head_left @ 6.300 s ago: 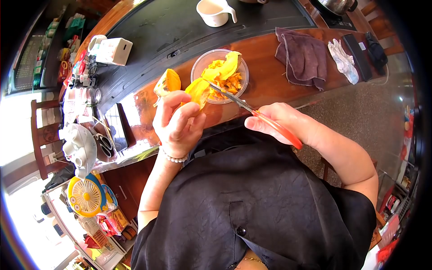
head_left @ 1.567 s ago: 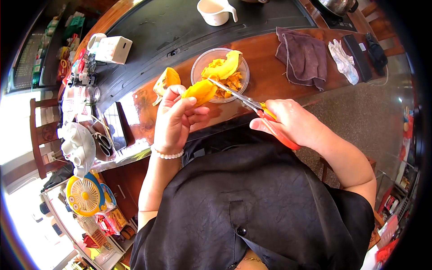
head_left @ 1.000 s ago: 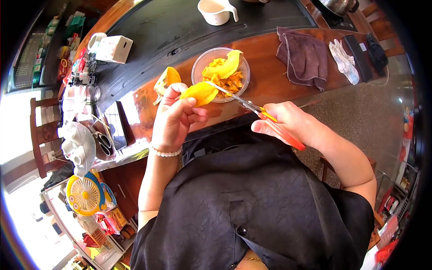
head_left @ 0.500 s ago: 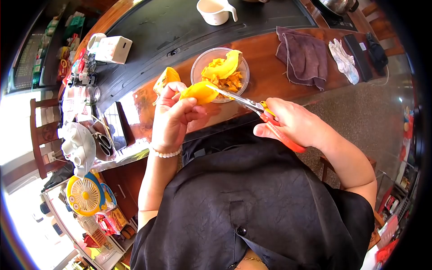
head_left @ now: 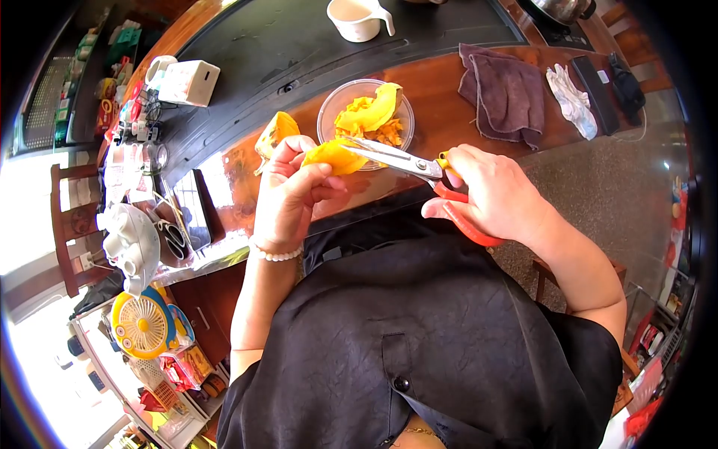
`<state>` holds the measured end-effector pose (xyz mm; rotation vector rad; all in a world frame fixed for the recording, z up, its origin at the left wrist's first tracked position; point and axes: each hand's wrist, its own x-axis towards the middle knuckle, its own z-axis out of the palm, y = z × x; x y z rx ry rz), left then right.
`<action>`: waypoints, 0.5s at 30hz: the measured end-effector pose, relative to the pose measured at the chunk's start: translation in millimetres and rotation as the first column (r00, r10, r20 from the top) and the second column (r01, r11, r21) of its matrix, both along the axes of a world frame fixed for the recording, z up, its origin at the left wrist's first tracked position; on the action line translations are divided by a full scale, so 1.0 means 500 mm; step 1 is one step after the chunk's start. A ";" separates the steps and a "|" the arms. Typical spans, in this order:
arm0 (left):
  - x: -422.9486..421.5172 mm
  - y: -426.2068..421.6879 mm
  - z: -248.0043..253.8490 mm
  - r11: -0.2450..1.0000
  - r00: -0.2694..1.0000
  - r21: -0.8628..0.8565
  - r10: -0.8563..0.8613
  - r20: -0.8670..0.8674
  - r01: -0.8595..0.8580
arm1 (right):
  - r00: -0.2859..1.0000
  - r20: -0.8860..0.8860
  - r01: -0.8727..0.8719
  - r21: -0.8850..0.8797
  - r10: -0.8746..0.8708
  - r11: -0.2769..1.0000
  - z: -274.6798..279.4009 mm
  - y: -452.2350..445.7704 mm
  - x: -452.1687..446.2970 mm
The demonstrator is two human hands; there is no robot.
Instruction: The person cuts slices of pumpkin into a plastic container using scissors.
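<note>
My left hand pinches an orange-yellow slice, which looks like pumpkin, between thumb and fingers. In my right hand are scissors with red and yellow handles. Their blades are slightly apart and meet the right end of the slice. Just behind it stands a clear round bowl holding many small cut pieces and one larger slice on top. A bigger yellow chunk lies on the table behind my left hand.
A white cup stands on the dark tabletop panel at the back. A purple-brown towel and white gloves lie to the right. A white box, a tablet and a yellow-blue fan are on the left.
The scissors have turned, showing their blades broader and more level, with the blades reaching over the slice's edge. My right hand has shifted slightly; the left has barely moved.
</note>
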<state>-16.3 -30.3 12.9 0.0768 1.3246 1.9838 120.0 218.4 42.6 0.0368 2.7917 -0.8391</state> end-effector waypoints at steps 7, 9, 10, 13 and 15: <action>0.001 -0.002 0.005 0.995 0.993 -0.031 -0.095 -0.066 0.093 | 0.997 -0.080 0.003 0.091 0.005 0.996 -0.002 -0.002 0.003; 0.003 0.000 0.006 0.995 0.993 -0.045 -0.097 -0.073 0.093 | 0.993 -0.114 -0.002 0.104 0.014 0.995 -0.008 -0.001 0.003; 0.003 0.000 0.006 0.994 0.992 -0.059 -0.098 -0.081 0.094 | 0.989 -0.148 -0.006 0.117 0.023 0.993 -0.012 -0.001 0.003; 0.002 0.000 0.002 0.994 0.992 -0.035 -0.102 -0.074 0.099 | 0.988 -0.155 -0.006 0.080 0.019 0.997 -0.019 0.004 0.000; 0.002 0.002 0.008 0.995 0.992 -0.040 -0.099 -0.077 0.096 | 0.991 -0.128 -0.013 0.068 0.022 0.998 -0.020 0.007 -0.001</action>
